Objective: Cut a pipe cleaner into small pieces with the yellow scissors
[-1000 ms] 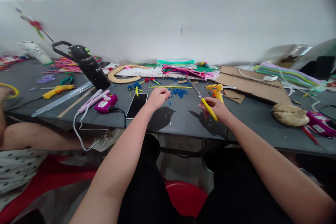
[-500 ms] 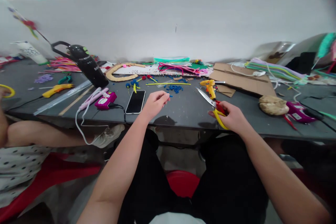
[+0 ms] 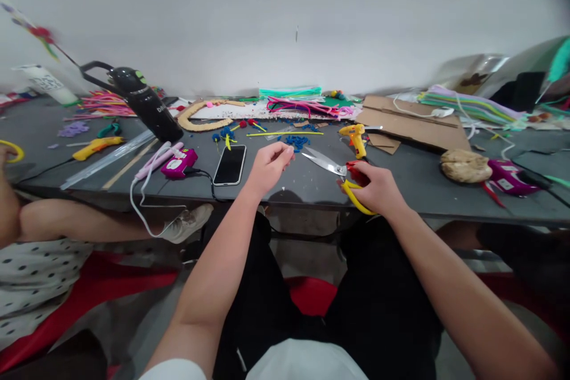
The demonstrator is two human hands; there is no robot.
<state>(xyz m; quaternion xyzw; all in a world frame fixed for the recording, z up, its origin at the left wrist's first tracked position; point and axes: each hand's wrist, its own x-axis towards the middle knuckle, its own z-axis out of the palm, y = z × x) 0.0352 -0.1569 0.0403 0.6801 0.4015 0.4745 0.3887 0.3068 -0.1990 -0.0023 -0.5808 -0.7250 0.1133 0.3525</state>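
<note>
My right hand (image 3: 378,190) grips the yellow-and-red handles of a pair of scissors (image 3: 338,171), whose steel blades point left across the dark table (image 3: 312,181). My left hand (image 3: 267,166) hovers over the table just right of a black phone (image 3: 230,164), its fingers curled and pinched together; whether anything is in them I cannot make out. The blade tips lie a short way from my left fingertips. Small blue bits (image 3: 296,141) and a yellow pipe cleaner (image 3: 285,133) are scattered behind my hands.
A yellow glue gun (image 3: 354,136), cardboard sheets (image 3: 409,122), a black flask (image 3: 142,101), a pink glue gun (image 3: 178,163) with white cable and piles of coloured pipe cleaners (image 3: 303,105) crowd the table. Another person's arm (image 3: 80,222) rests at the left. A white partition stands behind.
My right hand turned the scissors from the handle-forward hold to a proper grip, and swung the blades left toward my left hand. My left hand drew slightly nearer the table's edge.
</note>
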